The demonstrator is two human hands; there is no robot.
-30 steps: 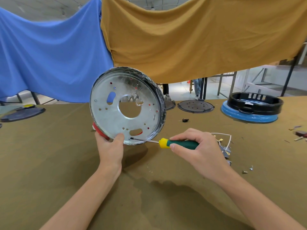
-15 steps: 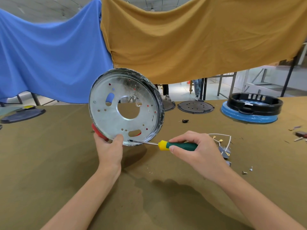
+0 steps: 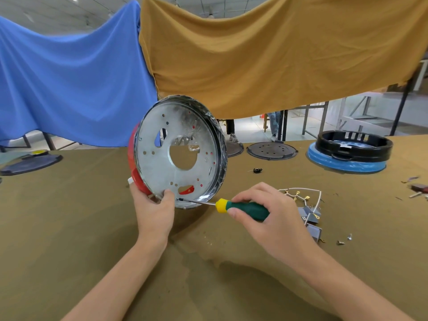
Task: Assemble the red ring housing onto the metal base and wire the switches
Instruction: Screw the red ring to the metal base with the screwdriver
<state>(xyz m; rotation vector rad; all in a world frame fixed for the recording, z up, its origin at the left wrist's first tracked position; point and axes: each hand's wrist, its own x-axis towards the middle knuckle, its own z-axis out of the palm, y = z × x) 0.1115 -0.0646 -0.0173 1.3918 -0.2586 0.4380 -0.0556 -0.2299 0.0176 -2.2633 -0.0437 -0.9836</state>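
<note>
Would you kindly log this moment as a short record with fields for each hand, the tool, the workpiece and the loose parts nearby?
left hand: left hand grips the lower rim of the metal base, thumb on its face
right hand: right hand holds the screwdriver
tool tip: at the base's lower rim, beside the left thumb
workpiece: base held on edge, red ring housing behind it
loose parts: wired switches and small screws on the table
</note>
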